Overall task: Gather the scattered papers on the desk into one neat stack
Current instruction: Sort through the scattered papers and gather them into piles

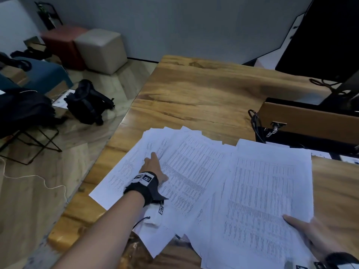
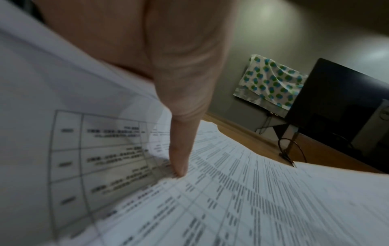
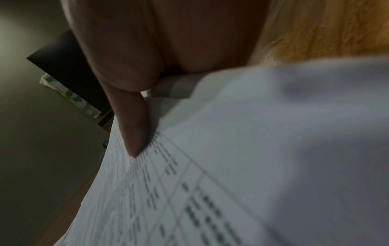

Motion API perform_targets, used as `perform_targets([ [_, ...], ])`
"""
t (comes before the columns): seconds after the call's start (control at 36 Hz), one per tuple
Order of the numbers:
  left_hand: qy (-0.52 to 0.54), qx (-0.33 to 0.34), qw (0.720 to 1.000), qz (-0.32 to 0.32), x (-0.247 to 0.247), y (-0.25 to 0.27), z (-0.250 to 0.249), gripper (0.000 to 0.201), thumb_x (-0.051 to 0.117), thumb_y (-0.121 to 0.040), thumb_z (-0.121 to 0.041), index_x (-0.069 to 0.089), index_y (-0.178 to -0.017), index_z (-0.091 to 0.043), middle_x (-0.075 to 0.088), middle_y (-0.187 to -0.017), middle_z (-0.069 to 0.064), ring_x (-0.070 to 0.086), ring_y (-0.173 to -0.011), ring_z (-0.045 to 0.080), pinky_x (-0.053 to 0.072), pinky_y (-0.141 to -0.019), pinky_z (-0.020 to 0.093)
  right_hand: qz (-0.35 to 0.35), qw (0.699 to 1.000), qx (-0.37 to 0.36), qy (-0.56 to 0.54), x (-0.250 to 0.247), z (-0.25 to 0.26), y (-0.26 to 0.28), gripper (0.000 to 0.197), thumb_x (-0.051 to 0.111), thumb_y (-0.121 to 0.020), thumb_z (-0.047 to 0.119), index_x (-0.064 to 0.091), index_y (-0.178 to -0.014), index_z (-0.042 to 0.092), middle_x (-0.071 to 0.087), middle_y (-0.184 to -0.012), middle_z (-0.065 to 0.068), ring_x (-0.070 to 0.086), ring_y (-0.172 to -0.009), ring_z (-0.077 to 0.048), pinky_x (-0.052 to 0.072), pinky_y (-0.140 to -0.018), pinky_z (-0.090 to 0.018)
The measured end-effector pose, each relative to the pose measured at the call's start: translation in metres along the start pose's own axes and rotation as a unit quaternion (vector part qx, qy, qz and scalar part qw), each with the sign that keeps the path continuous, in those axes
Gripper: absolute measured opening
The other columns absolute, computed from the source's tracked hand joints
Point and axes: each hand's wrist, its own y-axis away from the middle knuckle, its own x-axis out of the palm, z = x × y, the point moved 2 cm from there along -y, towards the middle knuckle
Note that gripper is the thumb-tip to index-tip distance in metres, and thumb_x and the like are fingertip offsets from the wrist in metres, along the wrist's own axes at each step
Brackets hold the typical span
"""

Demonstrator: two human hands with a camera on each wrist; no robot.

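White printed papers lie in two loose heaps on the wooden desk (image 1: pixel 194 90). My left hand (image 1: pixel 153 167) is on the fanned left heap (image 1: pixel 186 167). Its index finger lies straight on top. In the left wrist view the thumb (image 2: pixel 181 149) presses into the papers, and one sheet (image 2: pixel 69 149) curls up against the palm, held between thumb and fingers. My right hand (image 1: pixel 303 230) grips the near right corner of the right heap (image 1: pixel 268 191). The thumb (image 3: pixel 134 133) is on top and the fingers are hidden beneath.
A brown box (image 1: pixel 310 121) with black cables (image 1: pixel 254 121) stands just behind the right heap. A black monitor (image 1: pixel 326 35) is at the back right. The desk's left edge is close to the left heap. Bags (image 1: pixel 87 101) and stools (image 1: pixel 101 49) are on the floor.
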Motion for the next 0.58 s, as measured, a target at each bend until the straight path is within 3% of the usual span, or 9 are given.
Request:
perform_targets([
  [0.08,0.021,0.003,1.000,0.008,-0.006,-0.004,0.003,0.066,0.077,-0.074,-0.019,0.042,-0.129,-0.008,0.057,-0.102,0.006,0.060,-0.085,0.026,0.055,-0.069,0.035,0.000,1.000,-0.002,-0.005,0.002,0.000,0.000,0.034,0.069,-0.081,-0.003,0.062,-0.114,-0.002,0.074,-0.107,-0.026,0.071,-0.096,-0.046,0.050,-0.094,-0.060],
  [0.19,0.056,0.002,0.998,0.006,-0.008,-0.006,0.011,0.040,0.074,-0.073,-0.019,0.058,-0.107,-0.007,0.064,-0.091,0.005,0.062,-0.075,0.023,0.052,-0.058,0.028,-0.007,1.000,-0.001,-0.010,0.002,-0.001,-0.001,0.036,0.068,-0.082,-0.004,0.060,-0.117,-0.002,0.072,-0.109,-0.027,0.070,-0.098,-0.047,0.050,-0.092,-0.060],
  [0.31,0.105,0.009,0.994,-0.033,-0.004,-0.008,0.018,0.011,0.067,-0.075,-0.015,0.056,-0.077,-0.012,0.059,-0.074,0.003,0.054,-0.063,0.022,0.041,-0.050,0.023,-0.014,1.000,0.002,-0.016,0.003,0.000,-0.001,0.043,0.070,-0.080,-0.003,0.058,-0.121,0.000,0.070,-0.114,-0.028,0.067,-0.102,-0.047,0.045,-0.095,-0.070],
  [0.36,0.111,0.005,0.991,-0.073,-0.003,-0.010,0.019,0.017,0.060,-0.075,-0.010,0.049,-0.065,-0.016,0.057,-0.076,0.006,0.052,-0.065,0.024,0.048,-0.054,0.029,-0.011,1.000,0.003,-0.015,0.004,0.001,0.000,0.044,0.071,-0.079,-0.002,0.059,-0.121,0.000,0.070,-0.114,-0.027,0.068,-0.102,-0.047,0.045,-0.095,-0.070],
  [0.42,0.065,0.000,0.993,-0.097,-0.004,-0.010,0.017,0.007,0.060,-0.078,-0.011,0.055,-0.074,-0.016,0.056,-0.098,0.010,0.056,-0.087,0.029,0.056,-0.070,0.040,-0.007,1.000,0.004,-0.016,0.006,0.004,0.001,0.040,0.068,-0.082,-0.004,0.058,-0.120,-0.004,0.070,-0.112,-0.029,0.068,-0.101,-0.048,0.046,-0.095,-0.067],
  [0.47,0.008,-0.002,0.994,-0.107,-0.002,-0.012,0.016,0.009,0.059,-0.083,-0.012,0.061,-0.091,-0.015,0.047,-0.113,0.011,0.048,-0.107,0.032,0.052,-0.082,0.042,-0.002,1.000,0.004,-0.015,0.008,0.006,0.002,0.038,0.066,-0.084,-0.005,0.058,-0.120,-0.005,0.070,-0.111,-0.029,0.068,-0.101,-0.048,0.046,-0.096,-0.066],
  [0.53,-0.018,-0.010,0.994,-0.107,0.001,-0.014,0.014,0.014,0.059,-0.085,-0.014,0.062,-0.099,-0.016,0.043,-0.120,0.011,0.044,-0.112,0.033,0.047,-0.088,0.043,0.003,1.000,0.005,-0.019,0.011,0.007,0.002,0.037,0.066,-0.084,-0.005,0.058,-0.120,-0.005,0.071,-0.111,-0.029,0.067,-0.102,-0.048,0.045,-0.097,-0.068],
  [0.58,-0.024,-0.007,0.994,-0.104,0.002,-0.016,0.013,0.013,0.061,-0.085,-0.014,0.060,-0.098,-0.017,0.045,-0.119,0.011,0.049,-0.109,0.032,0.046,-0.090,0.045,0.006,1.000,0.006,-0.024,0.012,0.007,0.002,0.037,0.066,-0.084,-0.004,0.058,-0.120,-0.005,0.070,-0.112,-0.029,0.067,-0.102,-0.049,0.044,-0.097,-0.069],
])
